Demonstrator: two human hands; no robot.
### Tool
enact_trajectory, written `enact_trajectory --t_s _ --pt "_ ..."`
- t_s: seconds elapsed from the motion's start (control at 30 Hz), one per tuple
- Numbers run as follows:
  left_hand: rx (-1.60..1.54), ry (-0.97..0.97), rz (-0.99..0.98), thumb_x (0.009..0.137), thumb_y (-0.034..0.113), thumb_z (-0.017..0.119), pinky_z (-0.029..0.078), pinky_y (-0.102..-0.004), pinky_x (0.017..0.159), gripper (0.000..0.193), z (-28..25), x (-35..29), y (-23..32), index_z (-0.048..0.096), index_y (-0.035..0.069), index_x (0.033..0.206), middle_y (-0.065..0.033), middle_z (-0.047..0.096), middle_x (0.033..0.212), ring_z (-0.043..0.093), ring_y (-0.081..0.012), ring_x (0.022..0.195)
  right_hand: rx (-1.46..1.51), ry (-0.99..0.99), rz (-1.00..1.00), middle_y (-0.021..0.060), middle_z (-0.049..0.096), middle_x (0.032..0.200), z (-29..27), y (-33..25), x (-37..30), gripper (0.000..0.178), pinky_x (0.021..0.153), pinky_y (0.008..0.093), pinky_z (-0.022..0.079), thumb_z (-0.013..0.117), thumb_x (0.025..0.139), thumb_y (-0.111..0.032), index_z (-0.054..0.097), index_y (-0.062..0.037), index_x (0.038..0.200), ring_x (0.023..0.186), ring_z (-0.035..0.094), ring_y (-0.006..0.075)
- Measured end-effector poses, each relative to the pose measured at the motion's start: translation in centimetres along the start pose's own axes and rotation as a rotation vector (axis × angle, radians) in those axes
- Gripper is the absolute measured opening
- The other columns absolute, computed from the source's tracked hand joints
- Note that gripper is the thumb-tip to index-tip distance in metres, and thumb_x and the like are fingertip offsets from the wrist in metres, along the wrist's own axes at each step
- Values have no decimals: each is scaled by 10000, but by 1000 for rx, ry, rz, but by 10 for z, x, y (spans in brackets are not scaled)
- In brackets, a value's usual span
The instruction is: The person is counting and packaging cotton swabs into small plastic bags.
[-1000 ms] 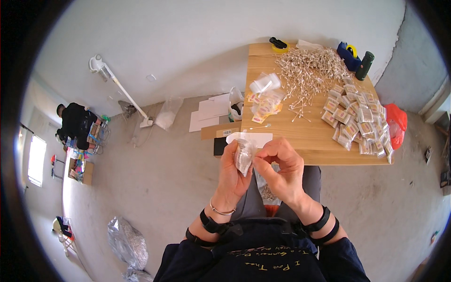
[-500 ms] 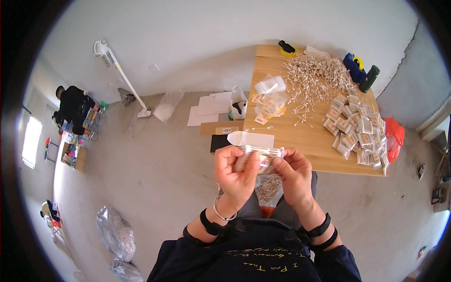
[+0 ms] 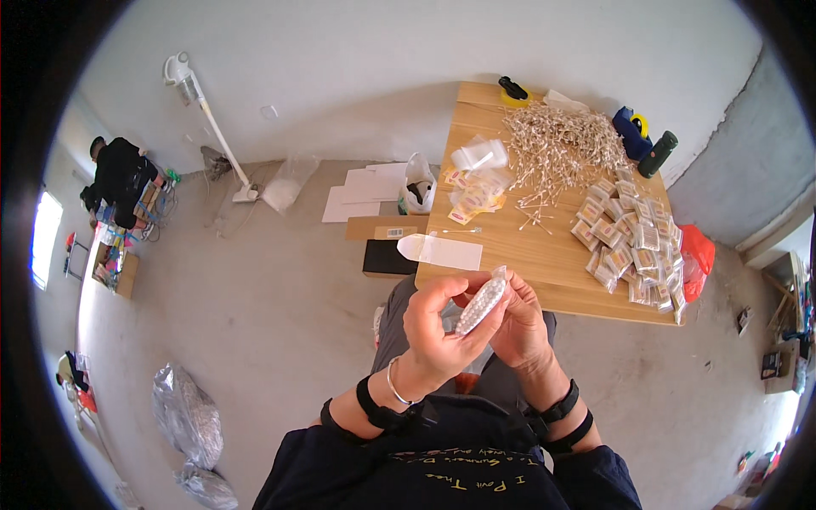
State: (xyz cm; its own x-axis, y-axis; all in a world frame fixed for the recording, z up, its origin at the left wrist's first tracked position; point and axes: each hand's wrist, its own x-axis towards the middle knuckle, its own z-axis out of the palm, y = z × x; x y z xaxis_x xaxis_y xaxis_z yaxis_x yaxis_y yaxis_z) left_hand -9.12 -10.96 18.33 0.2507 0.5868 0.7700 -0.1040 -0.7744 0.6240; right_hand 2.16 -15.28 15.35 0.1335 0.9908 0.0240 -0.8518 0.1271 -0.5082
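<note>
In front of my lap I hold a small clear pack of cotton swabs (image 3: 482, 304), tilted so that its row of white tips faces up. My left hand (image 3: 438, 327) grips it from the near left side, thumb along its edge. My right hand (image 3: 520, 330) has its fingers closed around the pack's far right end. Beyond them on the table lie a white card with a rounded flap (image 3: 442, 252) and a single cotton swab (image 3: 459, 230). A large heap of loose swabs (image 3: 561, 140) covers the far part of the table.
Many filled swab packs (image 3: 629, 242) are piled on the right of the wooden table (image 3: 544, 276). Clear bags with printed cards (image 3: 476, 187), a tape dispenser (image 3: 631, 132) and a dark bottle (image 3: 657, 154) also lie there. A red bag (image 3: 697, 259) hangs beside it. Cardboard (image 3: 382, 227) lies left.
The pack has turned from lying level between my hands to standing tilted with its tips showing. My right hand has come in closer to my left. The view has shifted slightly.
</note>
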Motion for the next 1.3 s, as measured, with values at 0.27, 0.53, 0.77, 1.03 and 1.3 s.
enact_trajectory --t_s 0.27,0.53,0.77,1.03,1.3 --pt "54 16 -51 753 -12 710 507 -289 739 436 2 4 5 453 -14 1105 -163 623 951 636 -198 846 27 -36 22 92 632 987 -1 3 -1 194 860 345 497 588 888 -161 570 -19 1017 920 610 184" --pt "-78 24 -242 842 -14 605 495 -270 793 224 7 -14 -13 582 -65 1058 -162 648 1033 624 -182 921 111 22 93 61 626 987 -9 24 0 144 835 308 490 573 900 -137 580 -33 1000 905 599 161" --pt "-290 183 -602 879 9 575 512 -277 823 196 -2 -18 -54 590 -60 1062 -122 651 1016 630 -179 939 -221 339 219 46 638 843 -64 26 28 110 670 274 496 613 874 -128 602 -30 923 722 597 137" --pt "-401 138 -885 875 15 586 515 -279 822 184 -22 -55 -93 585 -73 1037 -135 654 980 638 -188 927 -1179 492 -48 68 633 721 -151 13 101 138 550 282 462 642 802 -96 640 28 864 581 582 149" --pt "-336 -110 -947 844 9 613 505 -237 759 181 -24 -60 -107 621 -49 1016 -101 682 931 637 -127 883 -2020 274 -204 72 620 928 -159 38 170 154 764 348 484 636 742 -117 680 -110 890 923 563 269"
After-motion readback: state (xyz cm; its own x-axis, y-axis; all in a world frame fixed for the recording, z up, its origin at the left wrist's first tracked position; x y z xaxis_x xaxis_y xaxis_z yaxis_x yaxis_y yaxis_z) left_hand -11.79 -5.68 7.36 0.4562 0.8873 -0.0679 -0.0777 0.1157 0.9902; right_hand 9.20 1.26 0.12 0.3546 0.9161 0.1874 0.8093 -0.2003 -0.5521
